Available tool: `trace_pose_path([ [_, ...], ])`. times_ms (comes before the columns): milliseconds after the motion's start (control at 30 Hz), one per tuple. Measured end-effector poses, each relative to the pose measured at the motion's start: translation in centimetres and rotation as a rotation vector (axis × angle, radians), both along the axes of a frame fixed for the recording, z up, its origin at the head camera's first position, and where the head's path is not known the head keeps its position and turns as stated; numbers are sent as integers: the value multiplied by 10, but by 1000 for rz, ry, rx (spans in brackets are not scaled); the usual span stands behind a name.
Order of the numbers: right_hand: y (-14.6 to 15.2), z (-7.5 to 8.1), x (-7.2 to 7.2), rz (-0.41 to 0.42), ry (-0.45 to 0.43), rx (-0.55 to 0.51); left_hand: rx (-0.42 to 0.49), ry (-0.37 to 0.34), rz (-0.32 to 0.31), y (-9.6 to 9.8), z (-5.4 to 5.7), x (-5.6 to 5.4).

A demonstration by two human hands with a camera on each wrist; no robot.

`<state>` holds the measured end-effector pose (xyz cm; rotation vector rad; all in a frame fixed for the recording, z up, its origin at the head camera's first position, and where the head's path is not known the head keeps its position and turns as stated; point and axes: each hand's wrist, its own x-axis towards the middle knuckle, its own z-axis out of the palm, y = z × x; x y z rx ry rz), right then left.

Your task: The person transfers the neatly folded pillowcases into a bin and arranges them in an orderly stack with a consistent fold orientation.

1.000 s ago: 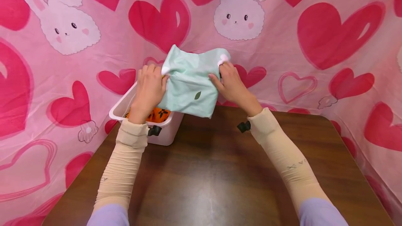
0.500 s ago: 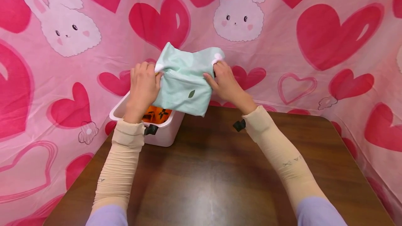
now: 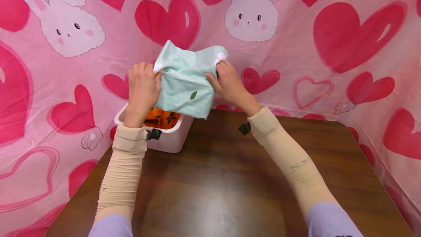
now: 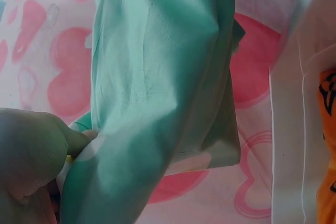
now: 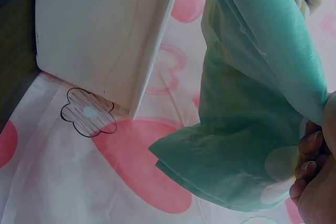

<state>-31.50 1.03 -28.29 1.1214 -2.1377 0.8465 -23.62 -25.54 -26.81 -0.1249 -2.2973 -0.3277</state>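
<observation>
A folded mint-green cloth (image 3: 184, 83) with a dark leaf print and pale patches hangs in the air between both hands. My left hand (image 3: 142, 89) pinches its left edge between thumb and fingers; in the left wrist view the thumb presses against the fabric (image 4: 142, 77). On the opposite side my right hand (image 3: 230, 83) grips the right edge, its fingers curled behind the fabric in the right wrist view. Below and behind the left hand stands a white plastic bin (image 3: 169, 142), holding orange cloth (image 3: 161, 119) with black print. The mint cloth overhangs part of the bin's right side.
The bin sits at the back left of a brown wooden table (image 3: 210, 178). A pink curtain (image 3: 296, 46) printed with hearts and rabbits closes off the back and sides. Small black wrist cameras (image 3: 244, 128) are strapped at the sleeve cuffs.
Both hands have moved left and slightly up with the mint cloth, bringing it further over the bin. The grip on each edge stays the same.
</observation>
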Motion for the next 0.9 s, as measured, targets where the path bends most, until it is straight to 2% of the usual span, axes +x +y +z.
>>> trace_pose_path([
  [533,-30,-8,-2,39,-49,40,63,0,42,-21,0,6],
  [900,-49,-19,-1,80,-14,72,90,-42,74,-35,-2,10],
])
